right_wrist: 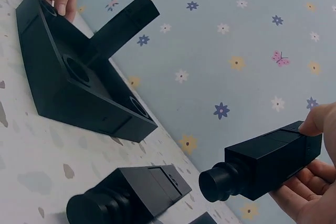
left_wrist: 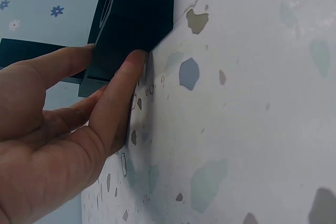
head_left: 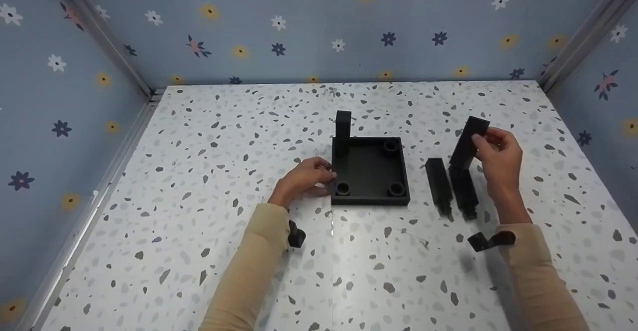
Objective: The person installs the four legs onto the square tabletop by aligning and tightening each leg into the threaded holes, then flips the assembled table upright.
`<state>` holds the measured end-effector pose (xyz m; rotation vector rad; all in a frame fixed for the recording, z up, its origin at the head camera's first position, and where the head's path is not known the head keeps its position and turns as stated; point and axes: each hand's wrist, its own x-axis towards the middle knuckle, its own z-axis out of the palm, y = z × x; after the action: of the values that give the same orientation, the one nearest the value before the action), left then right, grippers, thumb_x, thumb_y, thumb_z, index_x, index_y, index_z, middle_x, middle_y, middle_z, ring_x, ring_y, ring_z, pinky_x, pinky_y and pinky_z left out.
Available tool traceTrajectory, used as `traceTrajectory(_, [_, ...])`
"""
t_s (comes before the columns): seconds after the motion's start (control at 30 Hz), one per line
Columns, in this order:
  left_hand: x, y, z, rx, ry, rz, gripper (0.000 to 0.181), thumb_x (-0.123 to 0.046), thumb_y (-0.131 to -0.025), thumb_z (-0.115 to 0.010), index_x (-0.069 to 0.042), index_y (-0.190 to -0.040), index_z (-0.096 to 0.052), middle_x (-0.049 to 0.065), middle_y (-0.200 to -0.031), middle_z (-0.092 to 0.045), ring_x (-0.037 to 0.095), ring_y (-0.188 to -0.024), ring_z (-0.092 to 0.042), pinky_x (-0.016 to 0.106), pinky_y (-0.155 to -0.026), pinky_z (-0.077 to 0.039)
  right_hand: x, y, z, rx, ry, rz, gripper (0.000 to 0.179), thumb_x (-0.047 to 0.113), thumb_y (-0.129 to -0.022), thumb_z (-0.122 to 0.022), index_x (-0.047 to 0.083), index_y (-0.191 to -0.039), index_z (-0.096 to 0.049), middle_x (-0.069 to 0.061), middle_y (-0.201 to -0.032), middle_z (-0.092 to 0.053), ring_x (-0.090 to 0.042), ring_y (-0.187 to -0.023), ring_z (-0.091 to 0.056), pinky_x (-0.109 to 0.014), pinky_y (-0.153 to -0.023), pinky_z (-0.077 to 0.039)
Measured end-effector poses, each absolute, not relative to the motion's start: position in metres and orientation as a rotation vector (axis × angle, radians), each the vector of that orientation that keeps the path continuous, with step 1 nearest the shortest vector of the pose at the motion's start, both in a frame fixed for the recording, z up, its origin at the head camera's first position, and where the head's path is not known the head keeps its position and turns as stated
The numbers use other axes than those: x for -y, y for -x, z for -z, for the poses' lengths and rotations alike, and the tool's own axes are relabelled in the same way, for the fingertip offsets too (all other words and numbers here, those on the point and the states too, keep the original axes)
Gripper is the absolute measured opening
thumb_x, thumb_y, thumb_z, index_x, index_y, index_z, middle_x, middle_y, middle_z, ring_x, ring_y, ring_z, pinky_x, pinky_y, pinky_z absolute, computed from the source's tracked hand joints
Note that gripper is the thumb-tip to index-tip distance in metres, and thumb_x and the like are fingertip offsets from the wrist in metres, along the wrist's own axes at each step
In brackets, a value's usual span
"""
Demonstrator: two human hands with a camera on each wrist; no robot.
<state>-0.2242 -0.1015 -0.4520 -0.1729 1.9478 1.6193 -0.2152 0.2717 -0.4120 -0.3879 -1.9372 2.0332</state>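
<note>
A black square table top [head_left: 369, 171] lies upside down, its raised rim upward and round sockets showing in three corners. One black square leg [head_left: 343, 129] stands upright in its far left corner. My left hand [head_left: 310, 175] pinches the left side of the table top, with fingers at its wall in the left wrist view. In my right hand [head_left: 501, 159] a second black leg [right_wrist: 273, 161] is held tilted above the surface, its round ribbed end pointing away from the fingers. Below it lie two more legs, the left one [head_left: 438, 184] and the right one [head_left: 463, 194].
The speckled white table [head_left: 199, 161] carries all the parts. Flowered blue panels [head_left: 309, 27] stand behind it and at both sides. A dark camera mount [head_left: 296, 235] sits at the left wrist, and another mount [head_left: 491, 241] at the right.
</note>
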Motion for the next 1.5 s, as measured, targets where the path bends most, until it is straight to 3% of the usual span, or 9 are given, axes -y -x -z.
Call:
traceTrajectory(0.57, [0.103,0.223,0.454,-1.947,0.134,-1.639,0.036,-0.01,-0.092,-0.059,-0.001,-0.126,-0.049,0.016,-0.11,-0.061,0.019,-0.093,-0.062,0.029,-0.081,-0.057,-0.241,0.23,0.42,1.902,0.171,-2.019,0.032,0.007,-0.088,-0.066,0.006,-0.115,-0.05,-0.006,-0.108,-0.049,-0.016,-0.1,-0.058,-0.019,-0.081,-0.055])
traceTrajectory(0.97, [0.102,0.224,0.452,-1.941,0.159,-1.627,0.038,-0.009,-0.092,-0.059,-0.001,-0.127,-0.048,0.017,-0.115,-0.06,0.02,-0.097,-0.06,0.031,-0.086,-0.056,-0.222,0.242,0.431,1.887,-0.021,-1.948,0.028,0.0,-0.087,-0.063,0.006,-0.111,-0.052,-0.007,-0.108,-0.051,-0.019,-0.096,-0.057,-0.022,-0.077,-0.053])
traceTrajectory(1.1, [0.102,0.223,0.453,-1.926,0.161,-1.64,0.038,-0.008,-0.092,-0.06,-0.001,-0.128,-0.048,0.017,-0.116,-0.058,0.021,-0.096,-0.06,0.033,-0.088,-0.055,-0.216,0.246,0.435,1.886,-0.085,-1.94,0.028,-0.001,-0.087,-0.063,0.005,-0.112,-0.052,-0.007,-0.11,-0.051,-0.021,-0.101,-0.056,-0.024,-0.08,-0.051])
traceTrajectory(1.3, [0.102,0.222,0.454,-1.919,0.172,-1.664,0.036,-0.007,-0.092,-0.059,-0.001,-0.125,-0.048,0.013,-0.109,-0.058,0.018,-0.091,-0.061,0.029,-0.082,-0.057,-0.206,0.253,0.438,1.851,-0.166,-1.957,0.029,-0.004,-0.086,-0.063,0.001,-0.111,-0.05,-0.006,-0.11,-0.051,-0.022,-0.102,-0.054,-0.028,-0.088,-0.048])
traceTrajectory(1.5, [0.103,0.223,0.452,-1.967,0.143,-1.62,0.038,-0.01,-0.092,-0.062,-0.002,-0.126,-0.049,0.013,-0.112,-0.058,0.019,-0.092,-0.061,0.029,-0.082,-0.056,-0.2,0.259,0.441,1.86,-0.215,-1.928,0.031,-0.003,-0.086,-0.063,-0.001,-0.114,-0.05,-0.006,-0.11,-0.053,-0.022,-0.103,-0.055,-0.027,-0.084,-0.049])
